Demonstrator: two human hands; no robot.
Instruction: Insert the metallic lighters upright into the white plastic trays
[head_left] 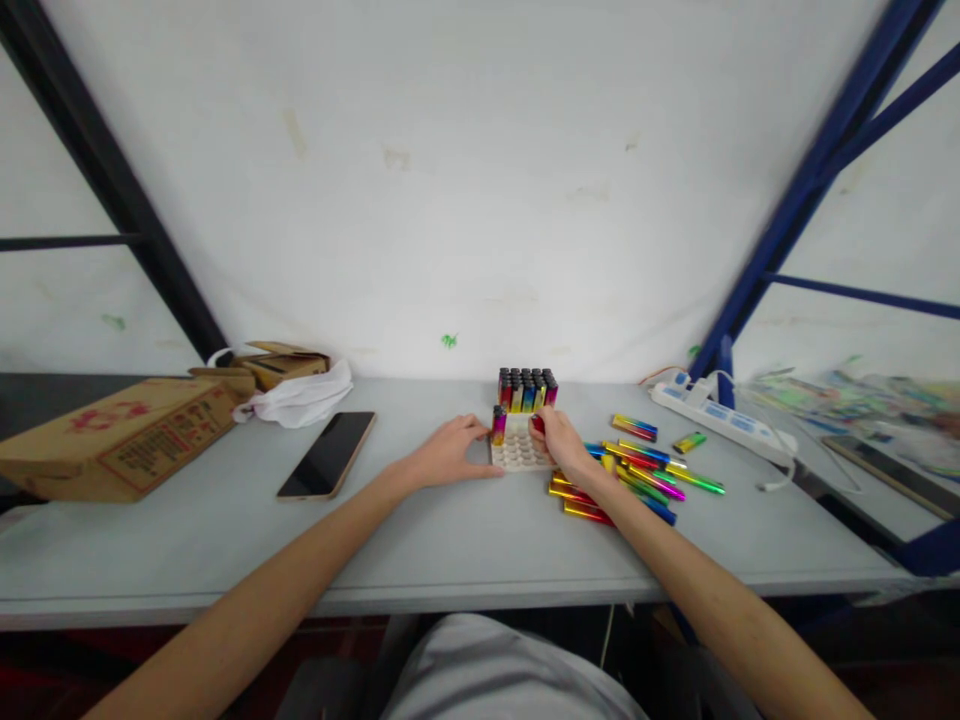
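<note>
A pale tray (516,458) with rows of round holes lies on the table in front of me. Several upright lighters (528,388) with black tops stand packed together at its far end. One purple-and-gold lighter (499,426) is upright by itself at the tray's left side. My left hand (454,452) rests at the left edge, thumb and fingers apart, fingertips close to that single lighter. Over the tray's right side, my right hand (561,440) is closed on a red lighter (537,425), mostly hidden by the fingers.
Shiny coloured lighters (645,475) lie in a loose pile beneath and beside my right forearm. A phone (328,455), a cardboard box (124,435) and a white bag (304,395) are on the left. A power strip (724,420) lies at the right, near a blue frame post (795,200).
</note>
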